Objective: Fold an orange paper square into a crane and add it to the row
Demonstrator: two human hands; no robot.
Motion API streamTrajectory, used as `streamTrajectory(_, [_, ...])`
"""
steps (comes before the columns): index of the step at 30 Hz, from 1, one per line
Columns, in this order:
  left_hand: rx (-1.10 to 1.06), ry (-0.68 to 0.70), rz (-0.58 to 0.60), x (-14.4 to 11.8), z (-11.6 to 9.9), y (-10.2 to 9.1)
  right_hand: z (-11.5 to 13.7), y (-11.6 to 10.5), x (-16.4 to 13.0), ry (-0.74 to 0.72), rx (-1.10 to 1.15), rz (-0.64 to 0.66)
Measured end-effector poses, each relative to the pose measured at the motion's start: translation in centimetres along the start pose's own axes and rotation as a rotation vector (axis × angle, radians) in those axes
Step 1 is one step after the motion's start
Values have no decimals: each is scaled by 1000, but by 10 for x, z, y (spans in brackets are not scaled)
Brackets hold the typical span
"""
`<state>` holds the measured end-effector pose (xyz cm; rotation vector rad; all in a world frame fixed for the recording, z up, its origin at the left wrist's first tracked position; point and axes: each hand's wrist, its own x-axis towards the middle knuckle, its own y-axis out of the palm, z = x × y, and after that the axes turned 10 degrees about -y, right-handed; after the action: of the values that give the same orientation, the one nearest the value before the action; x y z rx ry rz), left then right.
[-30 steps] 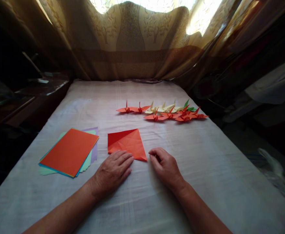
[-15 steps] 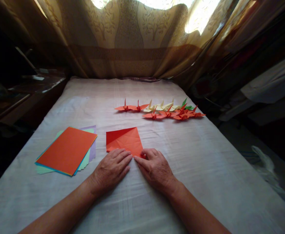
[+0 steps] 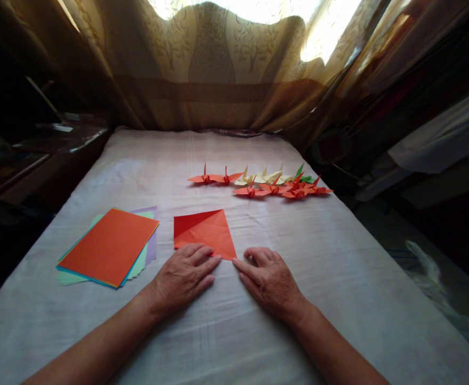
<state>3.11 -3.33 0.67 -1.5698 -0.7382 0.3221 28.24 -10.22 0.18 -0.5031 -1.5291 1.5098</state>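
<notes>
the left hand [image 3: 184, 278] lies flat, fingers spread, at lower centre of the frame, its fingertips resting on the near edge of the folded red paper [image 3: 202, 232]. the right hand [image 3: 269, 279] lies just beside it, loosely open with the fingers a little curled and gripping nothing, its forefinger tip at the paper's near right corner. the paper lies flat in the middle of the cloth-covered counter [image 3: 338, 256]. a stack of coloured sheets [image 3: 109, 247] lies at left, and a row of paper cranes [image 3: 262, 183] sits farther back, right of centre.
</notes>
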Motion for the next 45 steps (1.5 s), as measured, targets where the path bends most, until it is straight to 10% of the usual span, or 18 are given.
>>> streamTrajectory(22, [171, -185, -117, -56, 58, -13, 4, 4, 1, 22, -11, -65])
streamTrajectory(28, [234, -352, -229, -35, 23, -21, 6, 7, 7, -13, 29, -95])
streamTrajectory(35, [160, -307, -61, -2, -21, -4, 16, 9, 13, -126, 129, -108])
streamTrajectory(45, [86, -139, -17, -3, 13, 2, -59, 13, 54, -113, -194, -166])
